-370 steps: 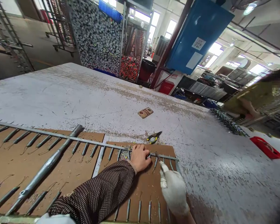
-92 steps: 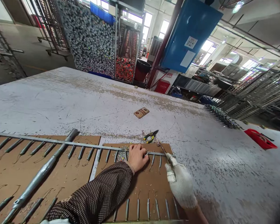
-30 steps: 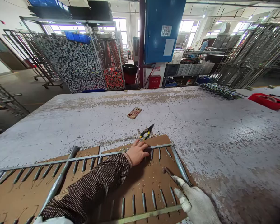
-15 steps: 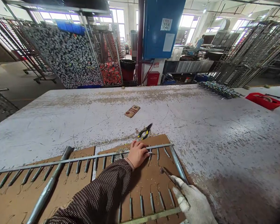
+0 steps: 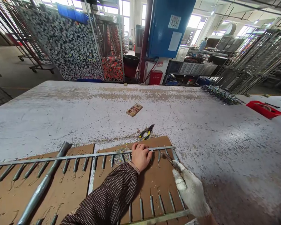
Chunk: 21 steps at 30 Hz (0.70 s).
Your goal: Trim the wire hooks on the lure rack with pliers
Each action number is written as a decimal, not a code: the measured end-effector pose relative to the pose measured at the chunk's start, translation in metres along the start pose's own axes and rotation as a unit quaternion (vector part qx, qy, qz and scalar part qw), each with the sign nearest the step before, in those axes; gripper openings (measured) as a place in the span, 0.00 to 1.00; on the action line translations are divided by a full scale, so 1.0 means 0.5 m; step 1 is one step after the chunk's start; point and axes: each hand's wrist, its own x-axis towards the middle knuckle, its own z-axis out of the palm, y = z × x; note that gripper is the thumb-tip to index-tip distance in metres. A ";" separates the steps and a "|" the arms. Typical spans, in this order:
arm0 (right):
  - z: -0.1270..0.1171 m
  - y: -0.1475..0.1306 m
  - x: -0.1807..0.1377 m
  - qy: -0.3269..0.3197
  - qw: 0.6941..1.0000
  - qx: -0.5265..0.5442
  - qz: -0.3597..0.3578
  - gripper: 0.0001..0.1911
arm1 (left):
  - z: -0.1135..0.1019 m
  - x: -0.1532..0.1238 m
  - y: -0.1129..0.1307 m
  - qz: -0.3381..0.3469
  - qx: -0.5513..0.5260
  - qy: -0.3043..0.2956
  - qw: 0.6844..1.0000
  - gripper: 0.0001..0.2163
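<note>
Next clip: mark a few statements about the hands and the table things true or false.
1. The bare left hand rests on the metal rail. True.
2. The gloved right hand holds the pliers. False: it holds a thin tool; the pliers lie untouched on the table.
3. Cardboard lies under the rail. True.
4. The red tray sits beside the left hand. False: it is far off at the table's right.

I'm looking at a wide grey bench [image 5: 224, 140], scratched and flaking. Two cardboard sheets [image 5: 67, 187] are lying side by side at its near edge, with grit [image 5: 112, 139] lying just beyond them. Pliers [image 5: 146, 132] are resting near the right sheet, a brown tag [image 5: 134, 110] further out. A red tray [image 5: 264, 109] and a rod bundle [image 5: 222, 93] are sitting far right.
</note>
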 end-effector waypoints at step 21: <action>0.063 -0.007 0.048 -0.013 0.987 -0.131 -0.097 0.19 | 0.004 -0.002 0.006 0.010 0.001 0.001 1.000 0.13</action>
